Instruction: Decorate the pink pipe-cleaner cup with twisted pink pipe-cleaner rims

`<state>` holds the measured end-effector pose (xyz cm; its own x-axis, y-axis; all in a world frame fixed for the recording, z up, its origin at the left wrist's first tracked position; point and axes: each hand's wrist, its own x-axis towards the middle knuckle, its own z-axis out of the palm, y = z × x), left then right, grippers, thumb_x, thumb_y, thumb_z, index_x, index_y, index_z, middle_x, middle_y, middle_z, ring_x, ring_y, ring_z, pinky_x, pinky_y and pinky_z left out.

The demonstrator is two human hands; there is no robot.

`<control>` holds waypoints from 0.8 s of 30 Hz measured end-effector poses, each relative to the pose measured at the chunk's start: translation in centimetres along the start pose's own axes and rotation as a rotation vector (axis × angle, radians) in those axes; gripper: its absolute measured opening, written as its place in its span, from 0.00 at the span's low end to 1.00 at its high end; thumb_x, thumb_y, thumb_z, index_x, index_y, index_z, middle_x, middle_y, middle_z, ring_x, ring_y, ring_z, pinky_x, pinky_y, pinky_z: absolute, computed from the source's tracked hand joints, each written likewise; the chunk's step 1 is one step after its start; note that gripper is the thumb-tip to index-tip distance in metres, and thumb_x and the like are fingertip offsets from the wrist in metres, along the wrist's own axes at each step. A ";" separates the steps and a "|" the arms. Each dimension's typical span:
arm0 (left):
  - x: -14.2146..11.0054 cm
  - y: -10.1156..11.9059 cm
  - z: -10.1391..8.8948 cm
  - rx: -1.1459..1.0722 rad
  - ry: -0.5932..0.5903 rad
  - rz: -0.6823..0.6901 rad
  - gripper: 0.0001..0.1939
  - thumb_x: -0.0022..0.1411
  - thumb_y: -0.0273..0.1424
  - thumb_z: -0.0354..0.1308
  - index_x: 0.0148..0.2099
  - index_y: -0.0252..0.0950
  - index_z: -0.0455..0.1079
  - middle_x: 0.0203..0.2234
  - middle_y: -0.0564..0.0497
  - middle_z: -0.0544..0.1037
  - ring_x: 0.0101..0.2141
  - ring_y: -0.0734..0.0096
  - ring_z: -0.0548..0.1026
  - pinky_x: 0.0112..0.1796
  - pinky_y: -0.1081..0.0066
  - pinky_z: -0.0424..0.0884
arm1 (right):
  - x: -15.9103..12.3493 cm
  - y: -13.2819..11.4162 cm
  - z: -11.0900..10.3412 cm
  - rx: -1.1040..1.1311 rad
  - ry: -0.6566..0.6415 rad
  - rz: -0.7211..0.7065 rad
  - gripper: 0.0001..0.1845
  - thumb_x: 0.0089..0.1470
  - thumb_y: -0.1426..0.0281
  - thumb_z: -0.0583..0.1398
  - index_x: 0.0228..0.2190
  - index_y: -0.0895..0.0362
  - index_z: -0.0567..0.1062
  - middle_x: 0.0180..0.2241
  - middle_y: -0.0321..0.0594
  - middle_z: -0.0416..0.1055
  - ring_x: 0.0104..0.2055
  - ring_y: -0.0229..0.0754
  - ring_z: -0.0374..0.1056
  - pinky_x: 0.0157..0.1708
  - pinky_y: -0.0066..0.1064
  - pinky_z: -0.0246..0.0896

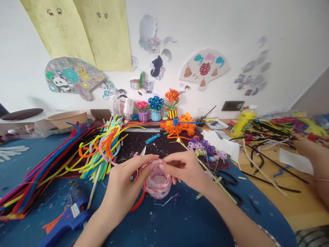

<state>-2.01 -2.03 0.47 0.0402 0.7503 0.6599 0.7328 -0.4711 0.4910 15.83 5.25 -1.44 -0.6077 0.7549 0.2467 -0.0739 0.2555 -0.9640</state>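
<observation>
A small pale pink pot (160, 187) stands on the blue table mat in front of me, with a twisted pink-and-white pipe cleaner (163, 190) around its rim. My left hand (125, 181) pinches this strip at the far left of the rim, thumb against forefinger. On the other side, my right hand (189, 169) grips the same strip, its fingertips close to those of the left. The far part of the rim is partly hidden by my fingers. Scissors (144, 150) lie just behind my left hand, mostly covered by it.
A blue glue gun (75, 212) lies at the left front, below bundles of coloured pipe cleaners (102, 151). Purple flowers (205, 147) and black-handled scissors (231, 178) are at right. Finished flower pots (156, 115) line the wall. Another person's arm (311, 157) reaches in at right.
</observation>
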 end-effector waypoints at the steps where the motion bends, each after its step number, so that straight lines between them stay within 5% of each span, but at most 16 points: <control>1: 0.0 0.0 0.1 0.011 0.005 0.035 0.07 0.62 0.29 0.59 0.42 0.38 0.77 0.34 0.54 0.83 0.32 0.77 0.80 0.35 0.83 0.72 | 0.0 0.0 0.0 0.003 -0.008 -0.009 0.13 0.52 0.61 0.66 0.29 0.60 0.80 0.20 0.35 0.71 0.16 0.30 0.63 0.16 0.22 0.60; 17: -0.1 -0.2 -0.2 0.040 -0.039 0.032 0.07 0.63 0.28 0.57 0.38 0.39 0.77 0.29 0.56 0.83 0.25 0.79 0.77 0.29 0.83 0.70 | 0.1 0.3 0.0 0.051 0.040 0.013 0.14 0.50 0.59 0.67 0.29 0.59 0.80 0.18 0.35 0.72 0.15 0.32 0.66 0.13 0.21 0.56; 24: 0.3 -0.5 -0.7 -0.121 -0.110 -0.132 0.09 0.62 0.36 0.58 0.40 0.41 0.77 0.24 0.56 0.81 0.22 0.76 0.76 0.25 0.81 0.69 | 0.4 0.2 -0.5 0.088 0.043 -0.023 0.16 0.48 0.58 0.68 0.29 0.60 0.79 0.20 0.35 0.73 0.16 0.32 0.66 0.14 0.21 0.57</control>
<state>-2.90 -1.92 0.79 0.0278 0.8522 0.5225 0.6499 -0.4126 0.6383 15.95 5.92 -1.53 -0.5711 0.7750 0.2706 -0.1577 0.2199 -0.9627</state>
